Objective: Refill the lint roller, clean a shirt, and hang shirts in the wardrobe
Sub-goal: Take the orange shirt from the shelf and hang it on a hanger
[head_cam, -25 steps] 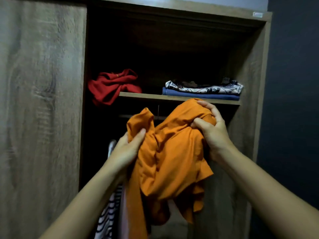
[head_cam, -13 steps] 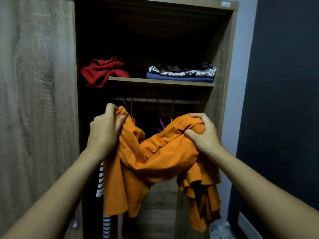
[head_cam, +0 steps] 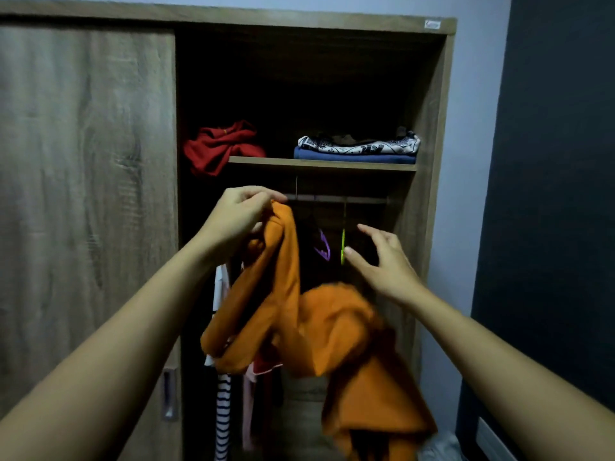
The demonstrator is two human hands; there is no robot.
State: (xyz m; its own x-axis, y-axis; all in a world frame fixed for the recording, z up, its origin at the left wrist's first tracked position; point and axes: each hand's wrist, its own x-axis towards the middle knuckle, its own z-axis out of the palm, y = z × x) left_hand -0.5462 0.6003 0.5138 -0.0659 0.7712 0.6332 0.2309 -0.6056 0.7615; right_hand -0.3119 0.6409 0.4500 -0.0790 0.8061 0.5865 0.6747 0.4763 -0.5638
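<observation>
The left hand (head_cam: 243, 214) clamps its fingers on the orange shirt (head_cam: 332, 327), which dangles toward 6 o'clock before the wardrobe (head_cam: 86, 194), freeing the right hand (head_cam: 382, 261), fingers apart at 3 o'clock, for the green hanger (head_cam: 342, 244) (its likely target).

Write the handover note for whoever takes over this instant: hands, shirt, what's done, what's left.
Left hand: grips the orange shirt by its top, near the rail.
Right hand: open, empty, fingers spread beside the green hanger on the rail.
Orange shirt hangs bunched before the open wardrobe, on no hanger.
Done: a striped shirt already hangs inside; lint roller not in view.
Left: take a hanger, fit the orange shirt, hang it on the rail.
</observation>
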